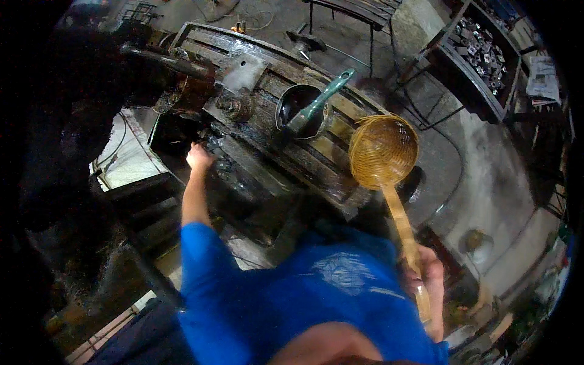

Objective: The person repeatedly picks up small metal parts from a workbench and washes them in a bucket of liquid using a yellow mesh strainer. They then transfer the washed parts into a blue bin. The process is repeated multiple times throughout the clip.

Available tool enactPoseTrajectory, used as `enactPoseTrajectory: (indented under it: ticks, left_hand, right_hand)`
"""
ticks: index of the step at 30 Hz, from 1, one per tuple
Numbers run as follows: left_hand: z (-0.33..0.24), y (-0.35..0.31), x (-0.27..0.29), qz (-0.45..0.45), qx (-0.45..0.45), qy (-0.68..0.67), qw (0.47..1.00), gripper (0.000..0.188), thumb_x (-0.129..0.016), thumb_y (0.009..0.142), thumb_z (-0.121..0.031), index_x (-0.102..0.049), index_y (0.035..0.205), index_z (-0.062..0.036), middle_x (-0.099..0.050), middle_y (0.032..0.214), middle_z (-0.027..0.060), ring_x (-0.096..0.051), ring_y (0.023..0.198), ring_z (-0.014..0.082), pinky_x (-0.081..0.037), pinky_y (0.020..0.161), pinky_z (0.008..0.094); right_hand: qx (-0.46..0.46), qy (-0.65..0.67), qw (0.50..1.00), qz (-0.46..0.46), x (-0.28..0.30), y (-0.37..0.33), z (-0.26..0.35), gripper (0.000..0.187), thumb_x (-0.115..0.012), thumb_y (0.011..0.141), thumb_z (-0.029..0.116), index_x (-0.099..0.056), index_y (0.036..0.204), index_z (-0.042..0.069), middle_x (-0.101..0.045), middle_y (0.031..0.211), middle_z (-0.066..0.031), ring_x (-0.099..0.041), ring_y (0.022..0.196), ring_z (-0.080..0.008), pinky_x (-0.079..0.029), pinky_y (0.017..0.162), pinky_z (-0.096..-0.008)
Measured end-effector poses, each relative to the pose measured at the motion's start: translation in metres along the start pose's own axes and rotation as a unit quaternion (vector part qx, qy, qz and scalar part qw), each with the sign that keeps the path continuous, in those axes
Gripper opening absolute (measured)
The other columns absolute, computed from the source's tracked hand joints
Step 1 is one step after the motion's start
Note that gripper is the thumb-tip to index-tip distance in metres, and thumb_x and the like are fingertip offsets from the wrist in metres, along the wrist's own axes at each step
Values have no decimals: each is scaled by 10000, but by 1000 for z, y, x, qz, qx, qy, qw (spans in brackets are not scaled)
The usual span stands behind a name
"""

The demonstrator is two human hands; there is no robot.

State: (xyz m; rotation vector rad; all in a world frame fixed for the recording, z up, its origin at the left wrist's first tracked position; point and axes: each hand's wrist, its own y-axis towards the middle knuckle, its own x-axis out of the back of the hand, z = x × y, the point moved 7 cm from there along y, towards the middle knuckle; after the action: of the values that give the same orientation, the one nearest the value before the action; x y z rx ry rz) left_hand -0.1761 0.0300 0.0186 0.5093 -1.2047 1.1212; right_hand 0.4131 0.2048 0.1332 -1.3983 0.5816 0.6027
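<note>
My right hand (431, 267) is wrapped round the flat wooden handle of a woven wicker strainer (384, 152), whose round bowl is raised over the right end of the slatted bench. My left arm reaches forward to the machine at the left. There my left hand (199, 157) is closed beside a dark opening (176, 135); whatever its fingers hold, if anything, is hidden. Between my hands, a round pot (281, 109) of dark contents stands on the bench, with a green-handled brush (327, 96) lying across it.
The slatted bench (243, 155) looks dark and wet. A dark machine (73, 152) fills the left side. At the far right stands a metal bin (494, 104) of small metal parts, with papers (543, 79) beside it. A stool (356, 13) is at the back.
</note>
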Motion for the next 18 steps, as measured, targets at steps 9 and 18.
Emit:
enactPoseTrajectory:
  ticks: [9,18]
  left_hand:
    - [4,9,-18,-53,-24,-6,998,184,-586,662,-155,-580,823,-67,-589,875,134,-575,837,298,-467,721,390]
    - [-7,-19,29,-59,19,-82,995,247,-631,641,-185,-593,836,-38,-600,838,153,-570,835,322,-466,705,396]
  right_hand:
    - [35,-13,999,14,3,4,-1,569,-666,481,292,-478,922,-13,-431,514,-57,-388,331,-100,-340,282,-215]
    - [11,-46,999,-20,-7,-6,7,463,-535,520,178,-482,942,-2,-416,524,-56,-370,340,-101,-307,288,-221]
